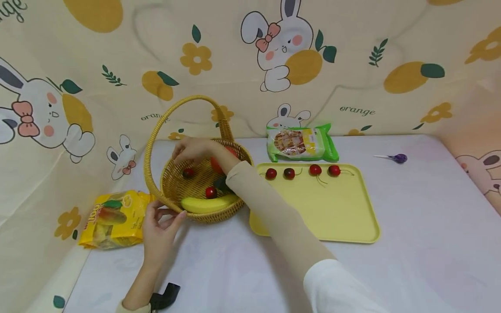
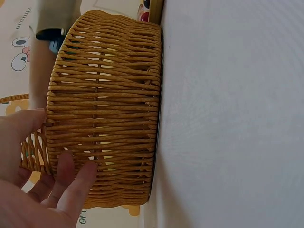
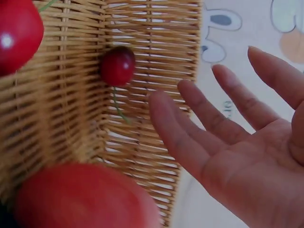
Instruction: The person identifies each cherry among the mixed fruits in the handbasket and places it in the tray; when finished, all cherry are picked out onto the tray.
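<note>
In the head view a wicker basket with a tall handle stands left of centre. My left hand grips its near-left rim at the handle's foot; the left wrist view has the thumb over the rim and fingers against the woven wall. Above the far-left rim is my right hand, its fingers spread and empty in the right wrist view. Inside lie a banana, a cherry near the left wall, another cherry by the banana, and a large red fruit, partly covered by my right forearm in the head view.
A yellow snack bag lies left of the basket. On the right, a yellow tray carries several cherries along its back edge. Behind it lies a green-edged packet; a purple lollipop is farther right.
</note>
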Motion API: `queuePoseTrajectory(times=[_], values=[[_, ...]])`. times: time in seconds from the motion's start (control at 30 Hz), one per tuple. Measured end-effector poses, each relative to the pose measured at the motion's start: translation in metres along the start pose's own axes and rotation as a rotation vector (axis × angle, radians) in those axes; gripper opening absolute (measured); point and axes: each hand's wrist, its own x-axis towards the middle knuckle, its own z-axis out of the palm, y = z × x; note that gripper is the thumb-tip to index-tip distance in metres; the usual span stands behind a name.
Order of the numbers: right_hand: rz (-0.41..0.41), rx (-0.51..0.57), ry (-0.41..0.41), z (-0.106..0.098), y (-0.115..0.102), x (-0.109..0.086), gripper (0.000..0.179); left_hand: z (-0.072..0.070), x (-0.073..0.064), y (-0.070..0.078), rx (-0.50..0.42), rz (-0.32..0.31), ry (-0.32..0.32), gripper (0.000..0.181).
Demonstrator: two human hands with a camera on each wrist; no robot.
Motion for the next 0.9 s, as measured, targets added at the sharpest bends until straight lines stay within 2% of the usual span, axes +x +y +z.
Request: queuePoseTrajectory(times=[0.13,0.3,0.47,0.67,0.9], values=[[0.037,-0.02,0.002,0.005,0.01,0.011,0.032,0.001,0.0,-0.002,0.002,0.029,-0.003,0.055],[0.055,-0.05,-0.063,0.01,0.022,0.016,0.032,0.003,-0.001,-0.002,0.017,0.02,-0.011,0.055],[0.111,-0.027,-0.105,0.014,0.025,0.019,0.031,0.002,0.0,-0.002,0.013,0.018,-0.009,0.056],[0.172,0.012,-0.193,0.017,0.023,0.021,0.031,0.0,0.001,-0.003,0.019,0.036,-0.005,0.057],[0.171,-0.041,-0.342,0.02,0.026,0.025,0.033,-0.002,0.001,-0.001,0.034,0.024,-0.004,0.055]])
